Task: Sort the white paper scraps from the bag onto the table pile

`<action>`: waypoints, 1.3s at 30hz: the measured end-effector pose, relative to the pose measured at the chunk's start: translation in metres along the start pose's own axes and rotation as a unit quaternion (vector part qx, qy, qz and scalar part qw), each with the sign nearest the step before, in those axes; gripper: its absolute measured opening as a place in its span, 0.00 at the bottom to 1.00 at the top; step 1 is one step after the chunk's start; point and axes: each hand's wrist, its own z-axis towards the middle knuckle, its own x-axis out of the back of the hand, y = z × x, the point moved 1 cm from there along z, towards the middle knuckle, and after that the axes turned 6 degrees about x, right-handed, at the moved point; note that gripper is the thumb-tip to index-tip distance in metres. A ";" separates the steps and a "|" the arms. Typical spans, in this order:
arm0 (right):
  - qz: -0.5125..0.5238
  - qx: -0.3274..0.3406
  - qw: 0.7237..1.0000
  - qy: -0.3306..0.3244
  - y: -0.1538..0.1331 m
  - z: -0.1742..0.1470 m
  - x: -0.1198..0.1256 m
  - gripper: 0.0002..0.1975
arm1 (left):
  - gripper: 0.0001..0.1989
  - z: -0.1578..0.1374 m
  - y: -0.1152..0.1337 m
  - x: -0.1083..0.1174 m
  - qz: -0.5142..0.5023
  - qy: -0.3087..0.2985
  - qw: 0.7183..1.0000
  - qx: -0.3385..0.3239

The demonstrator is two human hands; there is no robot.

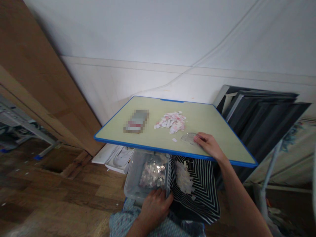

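Note:
My right hand (207,144) rests low over the right part of the table top, its thumb and fingers pinching a clear, rounded flat plastic piece (188,138) that looks like a protractor. Just beyond it lies a loose heap of small white and pinkish pieces (172,122), with one stray white piece (174,140) nearer the front edge. Below the table, my left hand (156,204) has its fingers curled over the near rim of a clear plastic bin (132,184). Inside the bin are many small shiny pieces (153,172).
The pale table (204,120) has a blue edge. A pixelated object (136,121) lies on its left. A black-and-white striped container (203,194) holding pale pieces (184,177) sits beside the bin. An open white box (119,158) is on the floor; dark panels (264,121) lean at right.

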 end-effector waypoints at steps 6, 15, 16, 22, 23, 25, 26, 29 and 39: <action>0.005 0.063 0.997 -0.034 -0.005 0.006 -0.007 0.17 | 0.19 -0.001 0.000 0.000 0.003 0.003 1.000 -0.006; 0.069 0.066 0.995 -0.015 -0.008 0.001 0.002 0.16 | 0.20 0.000 0.000 0.001 0.009 -0.001 1.000 -0.005; 0.072 0.064 0.995 -0.011 -0.008 0.000 0.002 0.15 | 0.20 0.000 0.000 0.001 0.008 0.001 1.000 -0.007; 0.112 0.055 0.990 -0.058 -0.009 0.000 0.001 0.15 | 0.19 0.001 0.000 0.001 0.011 0.009 1.000 -0.006; 0.124 0.047 0.989 -0.060 -0.009 -0.001 0.002 0.15 | 0.19 0.001 0.000 0.001 0.010 0.010 1.000 -0.008; 0.146 0.033 0.987 -0.062 -0.010 -0.004 0.004 0.15 | 0.20 0.001 0.000 0.001 0.010 0.011 1.000 -0.008; 0.155 0.032 0.985 -0.068 -0.010 -0.005 0.005 0.15 | 0.19 0.001 0.000 0.001 0.011 0.011 1.000 -0.008; 0.177 0.043 0.981 -0.068 -0.008 -0.008 0.006 0.15 | 0.20 0.001 0.000 0.001 0.012 0.010 1.000 -0.005; -0.050 -0.083 0.988 0.118 0.007 0.001 0.000 0.17 | 0.19 0.001 0.000 0.003 0.007 0.006 1.000 -0.007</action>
